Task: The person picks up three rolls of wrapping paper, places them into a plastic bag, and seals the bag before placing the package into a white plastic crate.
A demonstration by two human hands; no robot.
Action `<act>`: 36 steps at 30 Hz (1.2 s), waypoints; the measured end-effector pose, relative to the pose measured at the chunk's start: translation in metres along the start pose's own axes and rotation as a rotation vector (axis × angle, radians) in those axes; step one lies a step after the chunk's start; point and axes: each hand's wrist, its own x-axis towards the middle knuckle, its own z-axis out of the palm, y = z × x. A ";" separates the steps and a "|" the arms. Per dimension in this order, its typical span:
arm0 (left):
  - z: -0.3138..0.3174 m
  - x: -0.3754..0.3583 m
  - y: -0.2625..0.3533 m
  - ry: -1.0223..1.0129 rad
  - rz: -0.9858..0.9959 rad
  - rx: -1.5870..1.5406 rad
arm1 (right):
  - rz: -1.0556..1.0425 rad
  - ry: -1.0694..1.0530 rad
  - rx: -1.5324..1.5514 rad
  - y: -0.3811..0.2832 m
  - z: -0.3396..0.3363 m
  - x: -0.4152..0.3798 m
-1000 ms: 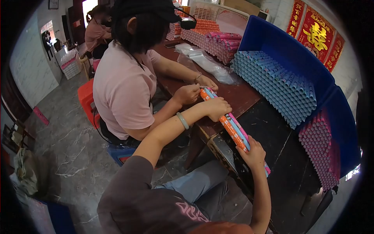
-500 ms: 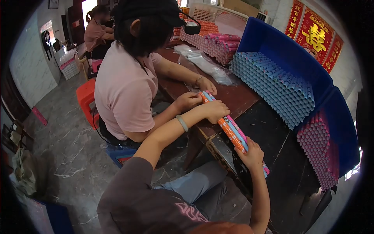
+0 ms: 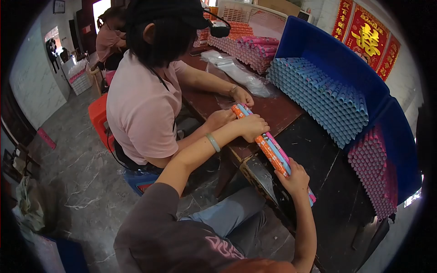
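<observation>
The tube bundle [image 3: 274, 152], made of orange, blue and pink patterned tubes laid side by side, is above the worktop [image 3: 287, 108], slanting over the line where its red-brown part meets its black part; whether it rests there or is slightly raised, I cannot tell. To the right of the bundle, a stack of blue tubes [image 3: 318, 100] fills a blue bin [image 3: 327, 59], and farther to the right a stack of pink tubes [image 3: 369, 168] stands against a second blue bin [image 3: 401, 150]. Beyond the bundle's far end lie clear plastic bags [image 3: 239, 75], with a pile of pink and orange tubes [image 3: 246, 50] behind them. A co-worker in a pink shirt sits left of the bundle, one hand [image 3: 221, 119] beside its far end and the other [image 3: 241, 96] just past it. Farther left are a red stool [image 3: 98, 119] and a grey veined floor [image 3: 86, 159]; a red wall hanging [image 3: 369, 40] with gold characters is high beyond the bundle's right side. The left hand [image 3: 254, 127] reaches across from the left, bangle on the forearm, its fingers clasped over the bundle toward the far end. The right hand [image 3: 295, 176] comes up from below, forearm steep, its thumb and fingers gripping the bundle toward the near end.
</observation>
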 end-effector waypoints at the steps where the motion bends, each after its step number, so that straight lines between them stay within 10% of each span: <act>1: 0.000 0.001 -0.001 0.002 0.006 0.000 | 0.000 0.005 -0.007 0.000 0.000 0.000; 36: -0.031 0.004 0.014 0.050 0.042 0.057 | -0.016 0.081 0.032 0.004 -0.011 -0.011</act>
